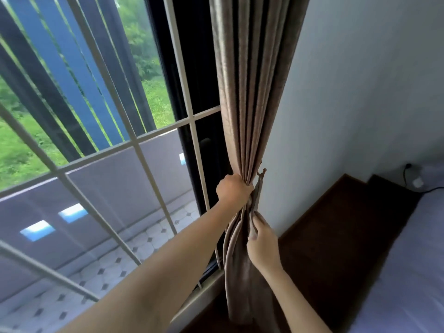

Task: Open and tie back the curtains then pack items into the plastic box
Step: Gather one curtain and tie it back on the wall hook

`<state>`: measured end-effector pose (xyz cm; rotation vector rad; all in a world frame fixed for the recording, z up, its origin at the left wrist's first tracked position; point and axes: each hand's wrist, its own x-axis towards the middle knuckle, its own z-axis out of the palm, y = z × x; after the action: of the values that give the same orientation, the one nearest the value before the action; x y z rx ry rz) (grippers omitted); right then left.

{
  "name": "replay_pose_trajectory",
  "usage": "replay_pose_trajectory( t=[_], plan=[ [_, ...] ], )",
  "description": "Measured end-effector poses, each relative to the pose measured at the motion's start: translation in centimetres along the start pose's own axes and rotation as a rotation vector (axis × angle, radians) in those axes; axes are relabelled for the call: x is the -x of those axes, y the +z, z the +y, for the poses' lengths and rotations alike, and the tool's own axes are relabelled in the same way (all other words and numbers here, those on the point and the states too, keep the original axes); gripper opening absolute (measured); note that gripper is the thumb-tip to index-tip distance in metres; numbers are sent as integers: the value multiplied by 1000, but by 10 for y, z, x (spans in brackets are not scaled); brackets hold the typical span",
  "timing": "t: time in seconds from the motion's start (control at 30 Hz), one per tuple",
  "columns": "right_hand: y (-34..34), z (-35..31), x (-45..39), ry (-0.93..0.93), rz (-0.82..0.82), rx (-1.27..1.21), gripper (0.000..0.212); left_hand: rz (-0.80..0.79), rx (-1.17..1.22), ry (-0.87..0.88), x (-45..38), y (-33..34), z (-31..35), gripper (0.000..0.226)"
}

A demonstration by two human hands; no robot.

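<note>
Both our hands on the gathered curtain (249, 92), left hand (233, 188) fisted round its folds, right hand (260, 243) just below, pinching the tie-back strap (257, 195)

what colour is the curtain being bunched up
Taupe, a greyish brown with a slight sheen; the curtain shows best in the head view, the only one.

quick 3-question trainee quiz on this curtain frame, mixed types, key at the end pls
1. True or false: the left hand grips the gathered curtain.
2. The right hand pinches: A) the tie-back strip B) the window grille C) the bed
3. Fill in: the strip hangs from a ___ on the wall.

Key: 1 true; 2 A; 3 hook
</note>
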<state>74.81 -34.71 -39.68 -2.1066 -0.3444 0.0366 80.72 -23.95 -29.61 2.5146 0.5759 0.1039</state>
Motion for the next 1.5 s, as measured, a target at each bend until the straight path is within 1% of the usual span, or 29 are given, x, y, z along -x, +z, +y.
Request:
replay_pose_trajectory(
  t=[0.07,0.1,0.2,0.27,0.37,0.43,0.57,0.6,0.67,0.7,0.77,0.8,0.87,0.9,0.97,1.1,1.23,1.4,1.47,1.5],
  plan=[
    [5,-7,4,-18,-24,-84,50,21,-99,26,-1,2,1,30],
    [8,-8,6,5,-39,-141,51,28,-148,29,-1,2,1,32],
    [9,-12,13,57,-53,-301,50,43,-251,17,-2,1,0,39],
    [7,-13,15,93,-62,-410,47,51,-276,14,-2,1,-1,40],
    [7,-10,5,259,-4,-593,37,50,-263,7,-1,1,-4,39],
    [9,-6,-4,331,20,-635,35,51,-252,11,1,1,-4,38],
    [6,-5,-17,381,53,-746,62,50,-230,17,7,5,0,41],
    [5,-5,-19,378,48,-745,64,57,-230,18,9,6,2,42],
    [7,-7,-21,345,47,-669,57,72,-243,16,10,6,3,42],
    [8,-7,-22,322,70,-598,49,75,-251,14,10,7,3,43],
    [11,-7,-25,272,146,-367,39,77,-256,8,11,8,3,44],
    [12,-7,-26,253,186,-259,37,79,-255,2,12,9,3,43],
    [14,-9,-26,226,228,-161,44,93,-253,-9,13,11,2,41],
    [16,-10,-26,212,225,-149,48,103,-248,-12,14,11,1,40],
    [22,-13,-25,174,225,-168,49,120,-217,-22,15,12,-1,38],
    [34,-10,-28,152,256,-184,41,117,-132,-23,17,10,-6,38],
    [36,1,-39,134,256,-128,31,95,-47,16,14,6,-10,39],
    [38,10,-42,136,291,-101,20,-8,-3,84,10,1,-16,35],
    [39,11,-44,133,291,-87,19,-79,-31,121,8,-4,-19,41],
    [39,12,-45,130,290,-76,21,-151,-46,142,6,-8,-22,46]
  ],
)
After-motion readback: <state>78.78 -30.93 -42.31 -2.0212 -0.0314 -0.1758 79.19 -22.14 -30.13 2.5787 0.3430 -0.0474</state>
